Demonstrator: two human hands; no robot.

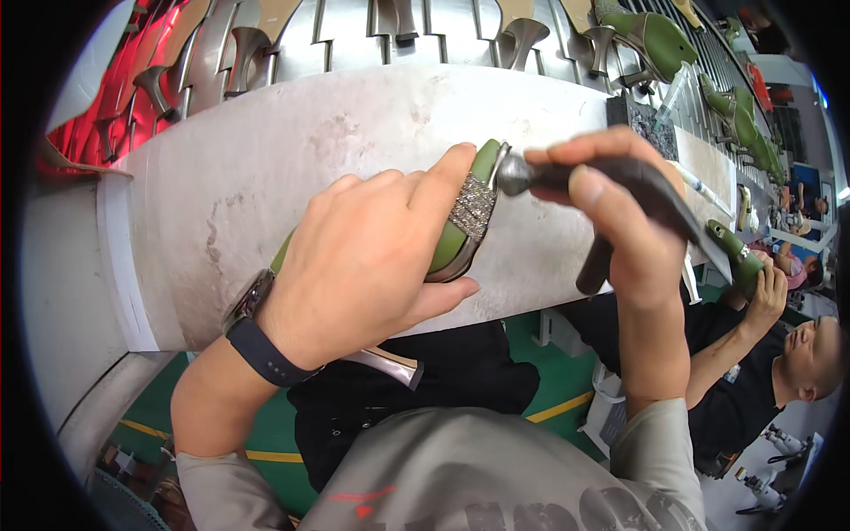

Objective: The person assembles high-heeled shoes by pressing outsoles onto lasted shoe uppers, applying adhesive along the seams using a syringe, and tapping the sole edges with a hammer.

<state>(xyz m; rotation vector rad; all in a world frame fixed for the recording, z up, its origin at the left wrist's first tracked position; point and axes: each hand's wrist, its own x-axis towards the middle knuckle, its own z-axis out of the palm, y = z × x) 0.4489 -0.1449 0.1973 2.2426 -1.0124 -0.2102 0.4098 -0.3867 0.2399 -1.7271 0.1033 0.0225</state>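
Observation:
My left hand (367, 257) grips a green high-heeled shoe (460, 234) with a sparkly rhinestone band across its toe. The shoe's metallic heel (394, 365) pokes out below my wrist, which wears a dark watch. My right hand (620, 208) is closed around a dark pistol-shaped tool (633, 190). The tool's rounded metal tip touches the shoe's front edge by the rhinestone band. Both hands hover over the near edge of a worn white worktable (266, 159).
Behind the table a conveyor rack (354, 35) carries more green and red heeled shoes. A seated person (770, 354) in black at the right holds another green shoe. A dark block and a small bottle sit at the table's far right. Green floor lies below.

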